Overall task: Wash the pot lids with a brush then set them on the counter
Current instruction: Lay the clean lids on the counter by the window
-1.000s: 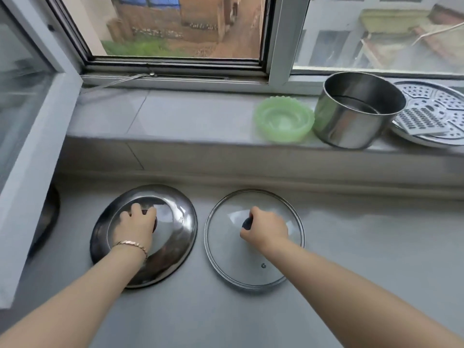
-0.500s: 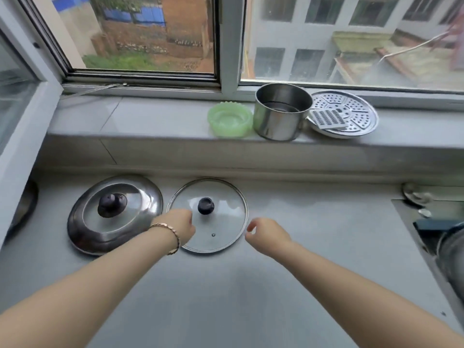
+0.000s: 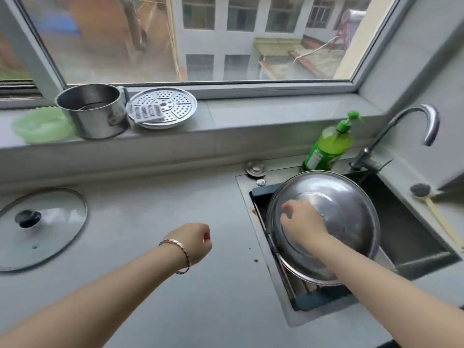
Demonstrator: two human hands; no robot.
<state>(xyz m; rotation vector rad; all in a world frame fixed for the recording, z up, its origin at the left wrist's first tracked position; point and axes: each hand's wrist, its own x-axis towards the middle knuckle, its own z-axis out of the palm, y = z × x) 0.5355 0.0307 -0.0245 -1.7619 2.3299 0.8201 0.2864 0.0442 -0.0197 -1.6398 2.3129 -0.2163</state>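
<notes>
A large steel pot lid (image 3: 346, 204) lies tilted in the sink (image 3: 414, 237), resting on a dark rack at the sink's left side. My right hand (image 3: 303, 222) sits on the lid's centre with fingers curled round the knob, which is hidden under it. My left hand (image 3: 194, 241) hovers over the grey counter (image 3: 150, 197), loosely curled and holding nothing. A glass lid (image 3: 57, 222) with a dark knob lies flat on the counter at the far left. A dish brush (image 3: 421, 190) with a pale handle rests on the sink's right edge.
A green soap bottle (image 3: 329, 146) and the faucet (image 3: 411, 119) stand behind the sink. On the window ledge sit a steel pot (image 3: 93, 114), a perforated steamer plate (image 3: 162, 109) and a green bowl (image 3: 42, 124). A round drain plug (image 3: 255, 168) lies by the sink's corner.
Both hands let go of the two lids on the counter. The view swung right to the sink, and my right hand now grips the steel lid there.
</notes>
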